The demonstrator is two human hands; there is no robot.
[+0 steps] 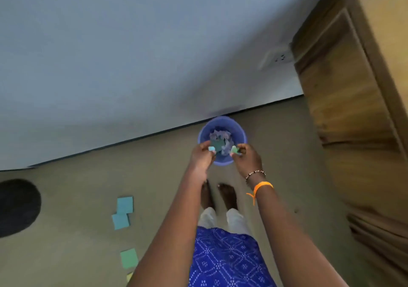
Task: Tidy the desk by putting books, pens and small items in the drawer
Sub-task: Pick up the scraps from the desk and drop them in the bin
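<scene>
At frame centre, the left hand [202, 154] and right hand [245, 157] are each pinching a small paper scrap in their fingers above the blue bin [241, 135], while sticky notes [123, 211] are lying on the floor at lower left.

1. Both hands are reaching over a blue bin [222, 123] standing by the far wall.
2. The left hand [202, 155] is pinching a pale blue paper scrap [212, 149].
3. The right hand [247, 157] is pinching what looks like a green scrap [234, 149].
4. Square notes [125, 205] are lying on the floor to the near left.
</scene>
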